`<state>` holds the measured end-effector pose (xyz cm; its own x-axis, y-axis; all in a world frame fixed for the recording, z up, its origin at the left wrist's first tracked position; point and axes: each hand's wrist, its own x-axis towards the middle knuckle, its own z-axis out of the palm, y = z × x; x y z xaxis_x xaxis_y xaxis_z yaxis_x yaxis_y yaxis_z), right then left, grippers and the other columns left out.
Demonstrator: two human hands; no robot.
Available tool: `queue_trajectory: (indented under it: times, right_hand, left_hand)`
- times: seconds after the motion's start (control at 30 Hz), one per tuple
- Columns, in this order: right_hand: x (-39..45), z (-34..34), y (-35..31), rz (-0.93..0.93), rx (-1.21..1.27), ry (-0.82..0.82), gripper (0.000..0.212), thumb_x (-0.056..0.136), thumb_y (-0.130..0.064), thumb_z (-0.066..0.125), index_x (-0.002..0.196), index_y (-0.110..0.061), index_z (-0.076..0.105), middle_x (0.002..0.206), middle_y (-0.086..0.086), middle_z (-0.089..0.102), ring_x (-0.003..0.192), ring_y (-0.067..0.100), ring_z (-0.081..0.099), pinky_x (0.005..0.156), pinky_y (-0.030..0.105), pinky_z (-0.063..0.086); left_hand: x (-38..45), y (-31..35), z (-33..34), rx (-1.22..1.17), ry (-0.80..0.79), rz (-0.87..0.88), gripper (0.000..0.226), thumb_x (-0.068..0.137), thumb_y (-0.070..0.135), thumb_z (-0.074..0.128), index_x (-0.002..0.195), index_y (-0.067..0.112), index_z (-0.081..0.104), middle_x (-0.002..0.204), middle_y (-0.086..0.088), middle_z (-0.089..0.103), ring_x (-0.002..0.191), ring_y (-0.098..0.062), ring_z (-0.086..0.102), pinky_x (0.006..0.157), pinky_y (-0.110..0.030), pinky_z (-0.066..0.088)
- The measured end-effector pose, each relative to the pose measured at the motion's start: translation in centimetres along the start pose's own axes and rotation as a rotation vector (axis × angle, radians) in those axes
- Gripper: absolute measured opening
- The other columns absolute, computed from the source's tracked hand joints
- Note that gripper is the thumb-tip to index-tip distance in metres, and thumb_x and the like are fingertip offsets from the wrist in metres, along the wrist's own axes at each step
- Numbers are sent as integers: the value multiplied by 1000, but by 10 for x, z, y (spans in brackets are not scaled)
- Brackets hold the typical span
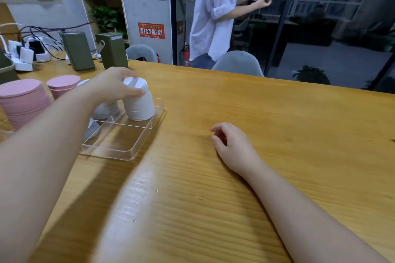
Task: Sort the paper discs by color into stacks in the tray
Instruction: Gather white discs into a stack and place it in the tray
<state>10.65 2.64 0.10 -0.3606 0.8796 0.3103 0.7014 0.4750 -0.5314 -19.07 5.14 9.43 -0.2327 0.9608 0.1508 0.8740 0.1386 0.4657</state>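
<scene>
- Gripping the top of a tall white stack (139,100), the left hand (113,86) curls thumb and fingers round it in the far right compartment of the clear tray (128,153).
- Right hand (232,143) rests on the table (277,124), fingers loosely curled, holding nothing.
- 2 more white stacks sit behind the left arm; 2 pink stacks (23,100) stand at the tray's left end.
- Paper discs look light and thin; a tall stack would likely lean or slide apart, so taking it round the sides, low and evenly, seems safest.
</scene>
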Motion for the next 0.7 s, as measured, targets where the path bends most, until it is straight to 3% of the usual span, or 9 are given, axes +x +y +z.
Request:
queue_trajectory:
  times: [0.17, 0.33, 0.53, 0.7]
  right_hand:
    - [-1, 0, -1, 7, 12, -4, 23, 95, -19, 48, 116, -17, 55, 102, -6, 54, 102, 11, 49, 89, 21, 37]
    - [-1, -1, -1, 16, 2, -11, 23, 95, -20, 48, 117, -18, 55, 106, -4, 56, 103, 11, 49, 89, 21, 37]
    - [0, -1, -1, 30, -2, -11, 24, 95, -19, 48, 117, -17, 55, 108, -3, 57, 104, 12, 50, 91, 22, 37]
    - [0, -1, 1, 28, -7, 6, 24, 95, -18, 47, 116, -15, 56, 109, -1, 58, 106, 14, 50, 92, 23, 38]
  left_hand:
    - [3, 2, 11, -31, 5, -20, 63, 83, 44, 66, 137, 21, 44, 146, -5, 41, 129, -27, 41, 99, -40, 37]
    - [2, 4, 25, -20, 27, -59, 60, 88, 47, 57, 139, 20, 39, 145, -12, 39, 126, -33, 43, 91, -41, 41]
    - [0, 4, 28, 4, 44, -107, 61, 89, 49, 54, 141, 23, 33, 144, -16, 29, 127, -38, 39, 99, -48, 37]
    - [-8, 7, 28, 25, 110, -53, 70, 89, 50, 54, 146, 23, 26, 151, -13, 26, 138, -33, 25, 109, -50, 27]
